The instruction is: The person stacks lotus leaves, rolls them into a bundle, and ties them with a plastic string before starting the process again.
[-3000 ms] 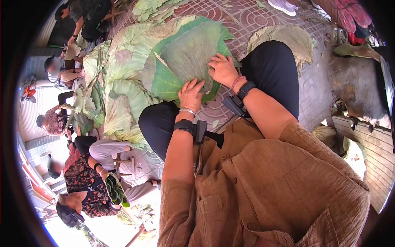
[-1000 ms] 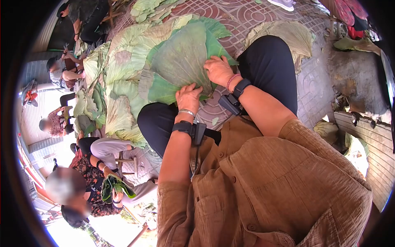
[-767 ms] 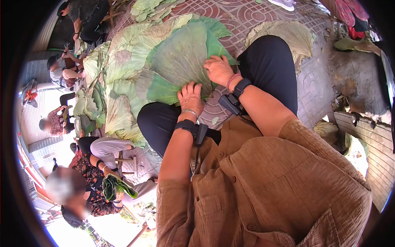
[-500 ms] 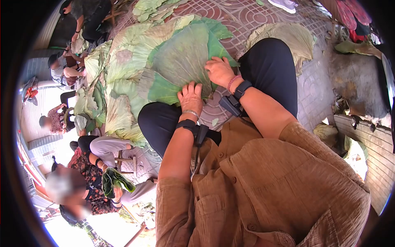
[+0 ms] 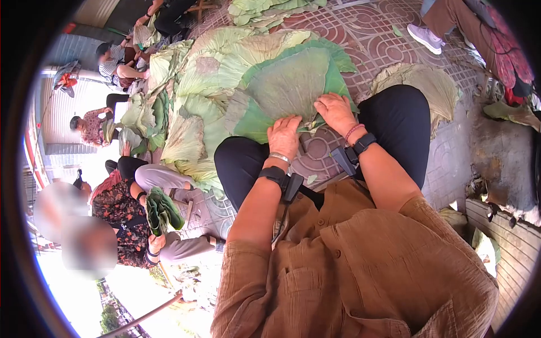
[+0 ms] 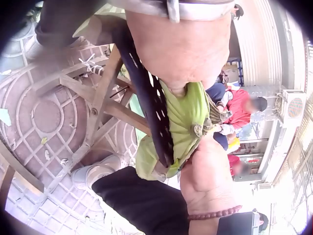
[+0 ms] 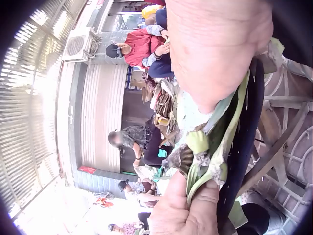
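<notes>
Large lotus leaves [image 5: 290, 84], dull grey-green with brighter green borders, lie stacked in front of my knees. My left hand [image 5: 283, 137] holds their near edge, fingers over the top. Close to its right, my right hand [image 5: 337, 115] grips the same edge with bent fingers. Between the hands, the right wrist view shows cut leaf stubs and thick pale-green ribs [image 7: 217, 169]; the left thumb and fingers [image 7: 171, 210] pinch there. From the left wrist view, the leaves' yellow-green underside [image 6: 183, 117] hangs over a dark trouser leg. Parts of both thumbs are hidden.
A broad heap of pale leaves [image 5: 197, 84] spreads to the left. Another dried leaf pile [image 5: 420, 84] lies beyond the right knee. Several people sit along the left; one holds folded leaves [image 5: 163, 211]. A wooden stool frame [image 6: 105, 93] stands on patterned paving.
The head view has swung, moving the scene rightward. Since three seconds ago, the top leaf has been smoothed and my hands have settled at its near edge. The neighbour's folded leaves have turned.
</notes>
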Tool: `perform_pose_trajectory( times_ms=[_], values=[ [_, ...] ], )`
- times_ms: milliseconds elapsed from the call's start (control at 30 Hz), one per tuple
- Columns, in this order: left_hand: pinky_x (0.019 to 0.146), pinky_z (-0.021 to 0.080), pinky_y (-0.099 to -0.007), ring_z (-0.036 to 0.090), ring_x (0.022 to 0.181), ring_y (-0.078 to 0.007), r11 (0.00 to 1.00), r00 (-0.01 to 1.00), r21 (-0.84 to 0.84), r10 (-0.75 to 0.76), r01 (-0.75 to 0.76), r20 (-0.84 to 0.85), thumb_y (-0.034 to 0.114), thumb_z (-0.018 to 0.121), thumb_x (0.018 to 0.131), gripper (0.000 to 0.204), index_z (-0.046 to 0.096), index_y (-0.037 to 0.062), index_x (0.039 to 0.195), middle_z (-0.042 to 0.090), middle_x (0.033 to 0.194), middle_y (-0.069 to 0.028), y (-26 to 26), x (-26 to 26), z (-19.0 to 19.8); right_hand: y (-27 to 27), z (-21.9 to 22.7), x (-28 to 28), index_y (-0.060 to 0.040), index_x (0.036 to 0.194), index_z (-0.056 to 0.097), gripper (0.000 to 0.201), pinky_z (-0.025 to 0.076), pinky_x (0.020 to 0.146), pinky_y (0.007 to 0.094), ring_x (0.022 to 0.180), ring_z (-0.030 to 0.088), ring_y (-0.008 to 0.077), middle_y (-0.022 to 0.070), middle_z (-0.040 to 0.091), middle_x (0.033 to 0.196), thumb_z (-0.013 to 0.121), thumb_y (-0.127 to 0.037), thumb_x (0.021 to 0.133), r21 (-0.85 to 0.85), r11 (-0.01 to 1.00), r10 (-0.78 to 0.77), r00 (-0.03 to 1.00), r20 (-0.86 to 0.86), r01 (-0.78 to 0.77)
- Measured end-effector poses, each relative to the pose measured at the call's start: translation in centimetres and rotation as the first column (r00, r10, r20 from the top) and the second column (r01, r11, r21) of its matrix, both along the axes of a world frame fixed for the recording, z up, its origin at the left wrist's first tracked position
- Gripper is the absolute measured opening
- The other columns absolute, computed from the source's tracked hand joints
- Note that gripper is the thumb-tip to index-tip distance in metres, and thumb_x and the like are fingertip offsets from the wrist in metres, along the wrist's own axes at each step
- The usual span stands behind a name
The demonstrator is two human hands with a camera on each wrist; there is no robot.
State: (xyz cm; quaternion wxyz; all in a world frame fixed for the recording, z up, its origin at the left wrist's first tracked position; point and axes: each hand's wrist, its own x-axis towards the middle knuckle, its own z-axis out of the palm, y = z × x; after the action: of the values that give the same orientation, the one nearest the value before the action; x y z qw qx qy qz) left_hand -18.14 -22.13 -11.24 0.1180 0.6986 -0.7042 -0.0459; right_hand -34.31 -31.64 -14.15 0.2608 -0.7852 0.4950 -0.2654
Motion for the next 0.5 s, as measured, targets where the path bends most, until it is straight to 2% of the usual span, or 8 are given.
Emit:
perform_pose_trajectory(
  times_ms=[100,200,267,333,400,433,467,500],
  values=[
    [0.088,0.038,-0.0402,0.049,0.108,-0.0243,0.994,1.000,-0.103,0.024,-0.026,-0.018,0.005,0.058,0.071,0.041,0.056,0.0149,0.110,0.058,0.113,-0.0041,-0.8,-0.1,2.1,-1.1,1.2,-0.1,-0.0035,0.102,0.059,0.035,0.032,0.093,0.0458,0.109,0.047,0.0317,0.0155,0.059,0.105,0.048,-0.032,0.086,-0.105,0.983,-0.133,0.976,0.175,0.153],
    [0.084,0.040,-0.0401,0.053,0.101,-0.0278,0.973,0.996,-0.223,0.046,-0.061,-0.074,0.005,0.058,0.072,0.037,0.056,0.0132,0.108,0.060,0.105,-0.0077,-2.0,0.8,5.0,-2.2,3.1,-0.9,0.0013,0.111,0.052,0.038,0.035,0.091,0.0413,0.106,0.048,0.0350,0.0214,0.055,0.108,0.047,-0.029,0.089,-0.210,0.900,-0.305,0.895,0.324,0.383],
    [0.079,0.043,-0.0408,0.054,0.095,-0.0322,0.961,0.980,-0.252,0.064,-0.112,-0.190,0.007,0.057,0.074,0.033,0.055,0.0115,0.107,0.060,0.098,-0.0126,-3.0,2.0,6.9,-2.3,4.5,-1.3,0.0018,0.116,0.048,0.040,0.036,0.091,0.0415,0.105,0.047,0.0367,0.0232,0.053,0.111,0.046,-0.030,0.090,-0.111,0.876,-0.377,0.811,0.447,0.469],
    [0.074,0.045,-0.0413,0.055,0.087,-0.0363,0.934,0.981,-0.334,0.066,-0.125,-0.183,0.009,0.056,0.078,0.029,0.054,0.0089,0.107,0.060,0.092,-0.0167,-4.0,4.0,7.8,-2.7,4.4,-1.7,0.0045,0.122,0.042,0.045,0.034,0.094,0.0382,0.111,0.045,0.0348,0.0237,0.048,0.119,0.045,-0.028,0.091,0.033,0.877,-0.407,0.706,0.580,0.479],
    [0.071,0.045,-0.0444,0.057,0.082,-0.0368,0.889,0.912,-0.300,0.243,-0.346,-0.332,0.012,0.058,0.078,0.027,0.054,0.0066,0.104,0.061,0.089,-0.0175,-4.8,5.7,9.0,-3.0,3.5,-1.7,0.0027,0.125,0.040,0.046,0.035,0.095,0.0324,0.111,0.046,0.0256,0.0182,0.048,0.121,0.043,-0.031,0.093,0.051,0.863,-0.439,0.697,0.567,0.502],
    [0.068,0.046,-0.0441,0.056,0.077,-0.0408,0.865,0.894,-0.349,0.213,-0.361,-0.395,0.017,0.057,0.082,0.026,0.053,0.0016,0.103,0.061,0.085,-0.0220,-5.2,6.9,9.7,-3.1,2.9,-1.6,0.0027,0.125,0.040,0.046,0.035,0.095,0.0324,0.111,0.046,0.0256,0.0182,0.048,0.121,0.043,-0.031,0.093,0.043,0.868,-0.427,0.702,0.570,0.494],
    [0.068,0.046,-0.0441,0.056,0.077,-0.0408,0.859,0.890,-0.354,0.219,-0.370,-0.400,0.017,0.057,0.082,0.026,0.053,0.0016,0.103,0.061,0.085,-0.0220,-5.7,8.5,9.7,-3.1,2.1,-1.5,0.0025,0.125,0.039,0.046,0.035,0.095,0.0319,0.111,0.046,0.0249,0.0175,0.047,0.122,0.044,-0.030,0.093,0.073,0.870,-0.433,0.685,0.586,0.487],
    [0.068,0.046,-0.0427,0.056,0.078,-0.0410,0.825,0.846,-0.396,0.169,-0.402,-0.506,0.018,0.057,0.083,0.028,0.053,0.0003,0.104,0.060,0.085,-0.0237,-6.2,10.2,9.7,-3.0,1.8,-1.3,0.0022,0.126,0.039,0.045,0.035,0.095,0.0315,0.111,0.046,0.0242,0.0168,0.047,0.122,0.044,-0.029,0.093,0.103,0.872,-0.439,0.670,0.599,0.479]
  ],
)
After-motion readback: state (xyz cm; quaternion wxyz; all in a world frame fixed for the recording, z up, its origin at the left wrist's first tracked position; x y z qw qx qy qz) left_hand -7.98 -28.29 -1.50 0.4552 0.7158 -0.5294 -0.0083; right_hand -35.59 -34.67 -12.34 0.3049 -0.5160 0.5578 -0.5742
